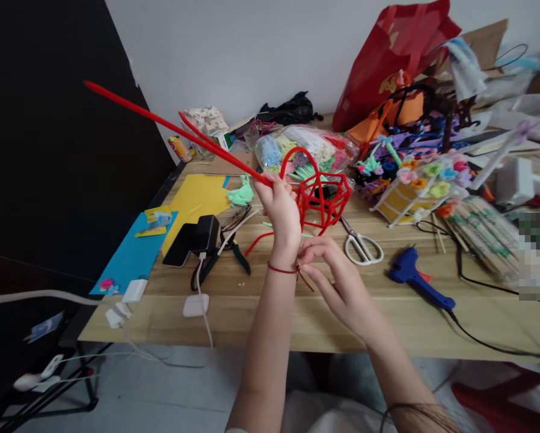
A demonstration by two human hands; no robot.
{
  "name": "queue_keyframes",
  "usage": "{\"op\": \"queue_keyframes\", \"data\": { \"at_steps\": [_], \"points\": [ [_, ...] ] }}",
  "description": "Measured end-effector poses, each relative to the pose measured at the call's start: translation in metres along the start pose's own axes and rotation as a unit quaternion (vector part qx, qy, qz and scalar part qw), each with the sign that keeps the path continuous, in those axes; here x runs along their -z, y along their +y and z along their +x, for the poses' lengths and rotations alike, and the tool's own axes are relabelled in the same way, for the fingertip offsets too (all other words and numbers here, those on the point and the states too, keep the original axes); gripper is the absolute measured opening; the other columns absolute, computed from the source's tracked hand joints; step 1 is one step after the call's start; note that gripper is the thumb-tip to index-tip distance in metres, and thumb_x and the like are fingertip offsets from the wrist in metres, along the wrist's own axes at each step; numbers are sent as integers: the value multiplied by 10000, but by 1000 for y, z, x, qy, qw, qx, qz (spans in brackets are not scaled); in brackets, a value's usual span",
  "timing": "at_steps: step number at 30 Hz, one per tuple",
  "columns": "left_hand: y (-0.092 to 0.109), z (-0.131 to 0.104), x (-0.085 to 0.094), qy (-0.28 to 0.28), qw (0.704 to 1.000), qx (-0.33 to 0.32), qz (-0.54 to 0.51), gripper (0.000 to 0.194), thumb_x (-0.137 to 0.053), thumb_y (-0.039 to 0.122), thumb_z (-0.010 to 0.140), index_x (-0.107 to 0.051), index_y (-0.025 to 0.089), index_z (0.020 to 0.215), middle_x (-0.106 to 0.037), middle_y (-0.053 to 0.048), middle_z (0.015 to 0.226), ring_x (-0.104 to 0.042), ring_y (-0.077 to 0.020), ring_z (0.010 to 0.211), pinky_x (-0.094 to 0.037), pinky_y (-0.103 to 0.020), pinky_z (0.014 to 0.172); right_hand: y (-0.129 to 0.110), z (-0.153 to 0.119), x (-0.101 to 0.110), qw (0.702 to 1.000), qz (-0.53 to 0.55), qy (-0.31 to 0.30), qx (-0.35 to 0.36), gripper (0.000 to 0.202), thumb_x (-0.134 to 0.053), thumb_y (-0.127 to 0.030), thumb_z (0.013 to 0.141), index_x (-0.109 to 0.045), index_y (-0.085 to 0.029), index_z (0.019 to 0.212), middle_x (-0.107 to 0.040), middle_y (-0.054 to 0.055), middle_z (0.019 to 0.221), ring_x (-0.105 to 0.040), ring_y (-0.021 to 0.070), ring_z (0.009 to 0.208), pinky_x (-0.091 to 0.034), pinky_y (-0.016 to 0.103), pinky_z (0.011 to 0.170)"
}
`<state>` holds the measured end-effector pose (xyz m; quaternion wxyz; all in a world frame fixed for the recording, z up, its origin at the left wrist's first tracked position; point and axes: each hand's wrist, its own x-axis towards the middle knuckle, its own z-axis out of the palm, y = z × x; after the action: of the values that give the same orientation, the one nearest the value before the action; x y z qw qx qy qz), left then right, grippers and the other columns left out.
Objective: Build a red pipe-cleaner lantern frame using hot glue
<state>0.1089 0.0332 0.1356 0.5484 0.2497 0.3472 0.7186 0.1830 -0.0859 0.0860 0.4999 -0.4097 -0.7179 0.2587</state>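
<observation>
My left hand (pixel 279 201) is closed around long red pipe cleaners (pixel 171 127), whose free ends reach up and to the left. A thin red cord bracelet (pixel 282 270) circles my left wrist. The thumb and fingers of my right hand (pixel 331 273) pinch this bracelet at its knot, and a loose cord end hangs below. Just beyond my left hand, a red pipe-cleaner frame (pixel 326 201) with an arched loop stands on the table, partly hidden by that hand. A loose red pipe cleaner (pixel 257 240) lies left of the wrist.
White-handled scissors (pixel 364 248) and a blue glue gun (pixel 421 279) lie to the right. At left are pliers (pixel 238 258), a black charger block (pixel 205 233) and yellow paper (pixel 198 195). Behind stand a flower basket (pixel 398 204) and a red bag (pixel 387 66).
</observation>
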Motion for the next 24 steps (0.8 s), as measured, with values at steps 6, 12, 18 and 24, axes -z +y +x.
{"op": "queue_keyframes", "data": {
  "at_steps": [6, 12, 18, 24],
  "points": [
    [15, 7, -1, -74, 981, 109, -140, 306, -327, -16, 907, -310, 185, 676, -305, 69, 602, -256, -33, 428, -255, -165, 450, 10, -17, -25, 991, 101, 85, -21, 243, -451, -250, 957, -519, -234, 1190, -557, 107, 1222, -517, 224, 1181, -420, 437, 1010],
    [17, 10, 1, -103, 967, 150, -178, 340, -293, 6, 934, -334, 172, 640, -283, 59, 600, -248, -47, 439, -286, -168, 469, 5, -28, -32, 994, 64, 81, -17, 212, -425, -232, 957, -590, -231, 1091, -603, 95, 1115, -544, 227, 1107, -428, 442, 966],
    [17, 9, 2, -100, 970, 146, -166, 350, -288, 14, 942, -328, 174, 633, -280, 57, 592, -249, -51, 443, -292, -164, 462, 5, -32, -36, 993, 67, 93, -8, 267, -432, -205, 943, -547, -237, 1182, -580, 100, 1204, -524, 238, 1162, -427, 452, 982],
    [24, 11, 7, -124, 956, 163, -209, 386, -216, -4, 949, -343, 168, 627, -248, 56, 589, -240, -44, 441, -291, -137, 453, 2, -35, -40, 995, 28, 95, 5, 391, -454, -160, 919, -475, -239, 1301, -543, 105, 1284, -483, 248, 1219, -401, 452, 1012]
  ]
}}
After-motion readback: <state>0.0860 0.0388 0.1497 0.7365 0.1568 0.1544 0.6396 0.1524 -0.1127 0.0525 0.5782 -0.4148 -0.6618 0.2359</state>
